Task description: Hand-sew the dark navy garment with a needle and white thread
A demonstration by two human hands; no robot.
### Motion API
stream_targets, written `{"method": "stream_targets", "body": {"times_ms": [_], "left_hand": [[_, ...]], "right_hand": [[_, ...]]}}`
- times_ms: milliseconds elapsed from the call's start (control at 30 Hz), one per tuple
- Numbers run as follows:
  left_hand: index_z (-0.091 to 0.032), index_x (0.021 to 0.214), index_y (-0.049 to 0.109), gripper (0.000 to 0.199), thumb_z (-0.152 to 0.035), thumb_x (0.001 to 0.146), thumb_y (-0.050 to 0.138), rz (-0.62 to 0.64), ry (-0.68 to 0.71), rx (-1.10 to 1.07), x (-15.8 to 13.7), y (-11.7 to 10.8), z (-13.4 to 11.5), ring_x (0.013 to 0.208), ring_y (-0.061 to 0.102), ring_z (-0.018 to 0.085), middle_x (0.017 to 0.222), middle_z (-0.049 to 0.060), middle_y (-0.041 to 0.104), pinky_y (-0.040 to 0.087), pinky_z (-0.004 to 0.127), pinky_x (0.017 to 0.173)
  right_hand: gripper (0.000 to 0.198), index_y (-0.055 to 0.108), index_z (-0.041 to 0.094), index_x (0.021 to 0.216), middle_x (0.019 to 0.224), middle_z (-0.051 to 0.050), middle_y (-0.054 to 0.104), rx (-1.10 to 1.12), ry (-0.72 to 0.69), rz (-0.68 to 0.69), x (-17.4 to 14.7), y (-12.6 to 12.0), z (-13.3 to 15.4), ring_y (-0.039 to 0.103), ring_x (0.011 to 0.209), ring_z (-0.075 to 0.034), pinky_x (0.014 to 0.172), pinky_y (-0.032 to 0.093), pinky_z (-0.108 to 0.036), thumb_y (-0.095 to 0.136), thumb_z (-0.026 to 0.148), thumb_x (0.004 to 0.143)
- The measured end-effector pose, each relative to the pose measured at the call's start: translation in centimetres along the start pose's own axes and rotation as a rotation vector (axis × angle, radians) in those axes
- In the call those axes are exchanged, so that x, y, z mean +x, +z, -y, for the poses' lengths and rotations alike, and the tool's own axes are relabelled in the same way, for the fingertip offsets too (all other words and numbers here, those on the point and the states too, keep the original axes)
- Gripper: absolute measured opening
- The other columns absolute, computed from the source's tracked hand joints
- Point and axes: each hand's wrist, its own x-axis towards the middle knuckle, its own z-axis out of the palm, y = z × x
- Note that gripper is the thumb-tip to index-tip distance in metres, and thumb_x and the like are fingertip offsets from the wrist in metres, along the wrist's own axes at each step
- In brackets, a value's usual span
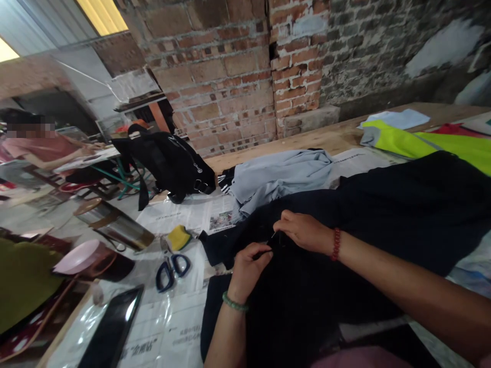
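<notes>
A dark navy garment (307, 276) lies spread over the table in front of me. My left hand (249, 268), with a green bead bracelet on the wrist, is closed, thumb and forefinger pinching a bit of the dark cloth. Just up and to the right, my right hand (305, 232), wearing a red bead bracelet, is closed in a pinch on a thin, shiny needle (273, 235) that points down toward the left fingertips. Any thread is too fine and dark to make out.
Blue-handled scissors (172, 271) and a yellow pad (179, 237) lie on newspaper at left. Beyond are a phone (111, 327), pink-topped cup (94, 260), steel flask (115, 222), black bag (164, 163), grey cloth (280, 176) and neon-yellow garment (422, 143). A person (46, 148) sits far left.
</notes>
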Motion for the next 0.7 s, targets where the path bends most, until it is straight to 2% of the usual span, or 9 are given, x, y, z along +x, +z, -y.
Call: {"method": "stream_targets", "body": {"times_ms": [200, 400, 700], "left_hand": [[-0.022, 0.066, 0.07, 0.009, -0.027, 0.059, 0.068, 0.016, -0.053, -0.071, 0.32, 0.46, -0.04, 0.068, 0.054, 0.017, 0.067, 0.002, 0.062, 0.04, 0.024, 0.059], [-0.02, 0.068, 0.069, 0.01, -0.028, 0.063, 0.066, 0.023, -0.052, -0.052, 0.26, 0.59, -0.04, 0.061, 0.052, 0.014, 0.063, 0.0, 0.061, 0.038, 0.023, 0.055], [-0.021, 0.069, 0.069, 0.01, -0.028, 0.067, 0.063, 0.038, 0.025, -0.007, 0.42, 0.86, -0.16, 0.068, 0.053, 0.015, 0.071, 0.001, 0.061, 0.039, 0.024, 0.063]], "right_hand": [[0.024, 0.06, 0.025, 0.093, 0.088, -0.003, 0.048, -0.079, -0.143, 0.047, 0.99, 0.7, -0.03, 0.046, 0.071, -0.011, 0.063, 0.029, -0.024, 0.038, 0.019, 0.085], [0.023, 0.061, 0.026, 0.09, 0.087, -0.002, 0.046, -0.051, -0.168, 0.089, 0.19, 0.77, -0.38, 0.043, 0.069, -0.01, 0.064, 0.028, -0.024, 0.04, 0.02, 0.084], [0.026, 0.062, 0.025, 0.089, 0.088, -0.002, 0.052, 0.084, -0.179, 0.125, 0.28, 0.84, -0.52, 0.048, 0.077, -0.012, 0.072, 0.032, -0.028, 0.036, 0.022, 0.087]]}}
